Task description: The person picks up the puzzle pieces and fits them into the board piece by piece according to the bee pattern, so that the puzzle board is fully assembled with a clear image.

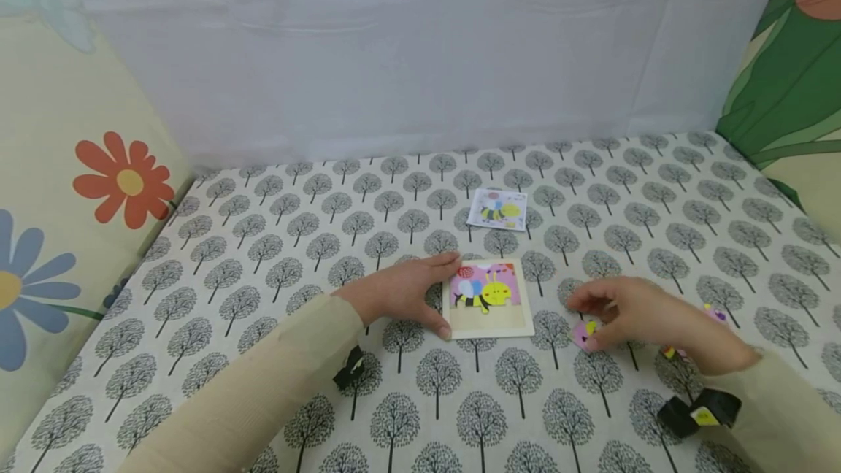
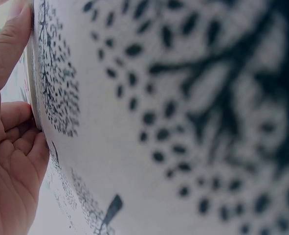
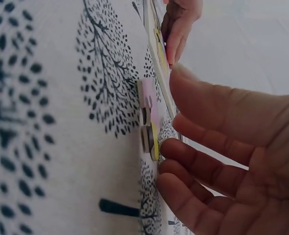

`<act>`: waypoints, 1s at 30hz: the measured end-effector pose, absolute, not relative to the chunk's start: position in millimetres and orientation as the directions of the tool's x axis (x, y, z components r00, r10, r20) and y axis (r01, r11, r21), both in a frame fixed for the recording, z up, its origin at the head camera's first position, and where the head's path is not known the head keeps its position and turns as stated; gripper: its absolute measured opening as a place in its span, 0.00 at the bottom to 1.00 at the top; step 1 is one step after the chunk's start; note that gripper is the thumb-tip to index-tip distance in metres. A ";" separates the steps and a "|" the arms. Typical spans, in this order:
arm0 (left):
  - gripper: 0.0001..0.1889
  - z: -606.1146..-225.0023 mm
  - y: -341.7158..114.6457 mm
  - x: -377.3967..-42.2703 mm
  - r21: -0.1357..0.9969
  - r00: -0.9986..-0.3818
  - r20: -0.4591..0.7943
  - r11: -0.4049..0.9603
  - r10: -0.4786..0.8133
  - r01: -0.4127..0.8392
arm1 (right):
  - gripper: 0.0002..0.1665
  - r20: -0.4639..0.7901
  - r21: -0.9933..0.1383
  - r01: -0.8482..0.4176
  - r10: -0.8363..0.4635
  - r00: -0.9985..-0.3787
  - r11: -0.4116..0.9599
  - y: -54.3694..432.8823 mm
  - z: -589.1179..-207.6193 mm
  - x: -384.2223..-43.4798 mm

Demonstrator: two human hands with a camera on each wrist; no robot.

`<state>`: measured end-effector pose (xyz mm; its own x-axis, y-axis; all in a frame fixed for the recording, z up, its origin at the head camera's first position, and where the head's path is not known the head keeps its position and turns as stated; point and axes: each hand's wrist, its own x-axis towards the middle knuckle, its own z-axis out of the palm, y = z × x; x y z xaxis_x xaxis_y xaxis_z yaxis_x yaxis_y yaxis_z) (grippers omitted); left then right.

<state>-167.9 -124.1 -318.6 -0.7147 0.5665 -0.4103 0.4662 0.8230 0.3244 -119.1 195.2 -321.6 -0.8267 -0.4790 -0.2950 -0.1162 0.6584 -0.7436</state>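
Observation:
A small square jigsaw puzzle board (image 1: 493, 334) with a pale rim lies flat on the cloth. Its upper part shows a yellow bee on pink, while a beige strip runs along the bottom. My left hand (image 1: 404, 290) rests at the board's left edge, thumb at the near corner and forefinger at the far one. To the right of the board, my right hand (image 1: 627, 320) hovers low over a pink and yellow puzzle piece (image 1: 580, 334). In the right wrist view this puzzle piece (image 3: 148, 115) lies on the cloth, close beside the loosely bent fingers.
Behind the board lies a picture card (image 1: 499, 210) with a similar bee. More loose puzzle pieces (image 1: 715, 312) lie around my right wrist, partly covered by the arm. The cloth (image 1: 368, 414) has a tree print, and a white wall (image 1: 394, 57) stands at its far side.

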 end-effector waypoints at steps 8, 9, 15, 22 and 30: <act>0.57 -318.6 -123.9 -167.7 0.329 -0.716 -0.410 0.824 0.565 0.462 | 0.29 -0.236 -0.655 -0.229 -0.482 -0.844 0.720 191.1 -324.6 -116.7; 0.57 -318.9 -124.0 -167.7 0.329 -0.716 -0.410 0.824 0.565 0.461 | 0.28 -0.231 -0.646 -0.235 -0.480 -0.846 0.726 190.5 -324.8 -116.3; 0.58 -318.7 -124.3 -167.4 0.327 -0.718 -0.407 0.824 0.564 0.462 | 0.24 -0.208 -0.623 -0.251 -0.466 -0.860 0.741 187.1 -326.2 -113.3; 0.57 -318.7 -124.3 -167.7 0.323 -0.718 -0.409 0.825 0.563 0.463 | 0.22 -0.219 -0.632 -0.206 -0.428 -0.877 0.747 184.4 -328.4 -111.4; 0.57 -318.2 -124.5 -167.3 0.326 -0.715 -0.408 0.822 0.567 0.467 | 0.20 -0.194 -0.625 -0.221 -0.423 -0.885 0.749 180.8 -327.8 -109.6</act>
<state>-167.3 -124.5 -318.2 -0.7154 0.5675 -0.4076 0.4667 0.8223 0.3256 -109.6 180.8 -327.8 -0.8849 -0.4234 -0.1939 -0.2213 0.7487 -0.6249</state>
